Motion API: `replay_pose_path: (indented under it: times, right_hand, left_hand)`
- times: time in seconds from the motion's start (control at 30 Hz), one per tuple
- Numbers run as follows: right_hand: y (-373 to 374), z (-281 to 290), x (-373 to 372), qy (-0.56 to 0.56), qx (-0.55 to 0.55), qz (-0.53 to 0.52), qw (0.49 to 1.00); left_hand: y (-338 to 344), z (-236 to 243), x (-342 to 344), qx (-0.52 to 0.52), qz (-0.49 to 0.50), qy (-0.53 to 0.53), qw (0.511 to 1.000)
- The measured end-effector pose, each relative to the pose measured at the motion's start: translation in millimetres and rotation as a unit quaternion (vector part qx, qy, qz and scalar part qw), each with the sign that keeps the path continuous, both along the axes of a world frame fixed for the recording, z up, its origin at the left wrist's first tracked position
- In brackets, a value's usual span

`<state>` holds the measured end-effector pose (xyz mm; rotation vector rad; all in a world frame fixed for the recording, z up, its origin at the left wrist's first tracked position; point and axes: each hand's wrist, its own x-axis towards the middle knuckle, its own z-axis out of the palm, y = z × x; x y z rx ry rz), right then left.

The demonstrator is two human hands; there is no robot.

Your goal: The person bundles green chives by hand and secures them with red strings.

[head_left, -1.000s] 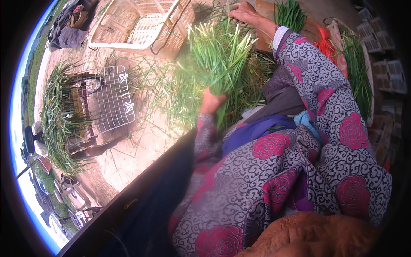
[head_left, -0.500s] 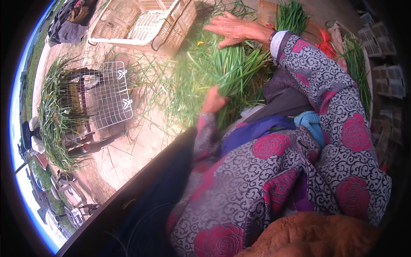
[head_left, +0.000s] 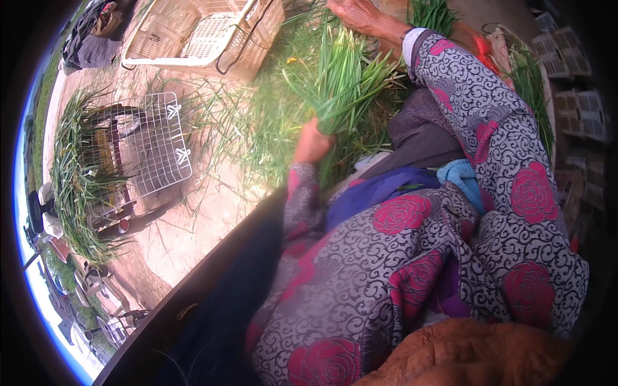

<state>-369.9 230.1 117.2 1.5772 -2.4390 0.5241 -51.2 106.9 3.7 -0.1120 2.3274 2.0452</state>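
Note:
My left hand (head_left: 313,143) is closed round the lower end of a bunch of long green leaves, which look like chives (head_left: 347,83). The leaves fan upward and away from that fist. Past their tips, at the top edge of the picture, my right hand (head_left: 358,14) shows with its fingers curled in. What those fingers hold, if anything, is hidden. Beneath the bunch lies a heap of loose grass-like leaves (head_left: 273,109).
A cream plastic crate (head_left: 235,61) stands at the far left. Nearer, a white wire rack (head_left: 158,145) has green leaves (head_left: 80,186) draped over its left side. More green bunches (head_left: 431,16) lie at the far right, beside red ties (head_left: 484,51). A dark edge (head_left: 212,251) crosses the lower left.
My right hand has moved away past the leaf tips, its spread fingers now curled. My left hand has shifted slightly left, still holding the bunch, whose leaves now fan out more.

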Motion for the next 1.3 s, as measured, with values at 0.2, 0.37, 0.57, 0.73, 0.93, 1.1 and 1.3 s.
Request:
replay_pose_path:
  times: [0.2,0.37,0.57,0.73,0.93,1.1,1.3]
  right_hand:
    - [35.7,55.0,-38.9,-0.296,-0.207,-0.145,0.921]
    - [44.5,75.4,-15.3,-0.182,-0.082,-0.012,0.980]
    - [-5.0,41.1,22.9,-0.194,0.207,0.124,0.951]
    - [-14.3,10.3,19.9,-0.289,0.197,0.111,0.930]
    - [17.3,-23.1,-15.4,0.287,0.176,0.059,0.940]
    - [52.2,17.3,-28.7,-0.209,-0.059,-0.009,0.976]
    - [28.0,15.8,24.1,0.012,0.034,0.139,0.990]
  left_hand:
    - [-0.1,-20.7,7.1,0.053,0.057,0.017,0.997]
    - [-3.9,-22.9,13.5,-0.035,0.040,0.018,0.998]
    - [-0.5,-56.3,8.2,0.002,0.075,0.012,0.997]
    - [0.0,-31.1,12.0,-0.073,0.041,-0.006,0.996]
    - [-1.7,21.6,12.8,-0.073,0.043,-0.036,0.996]
    - [-0.8,5.4,15.5,0.002,0.053,-0.041,0.998]
    - [6.6,-15.1,7.7,-0.005,0.065,0.013,0.998]
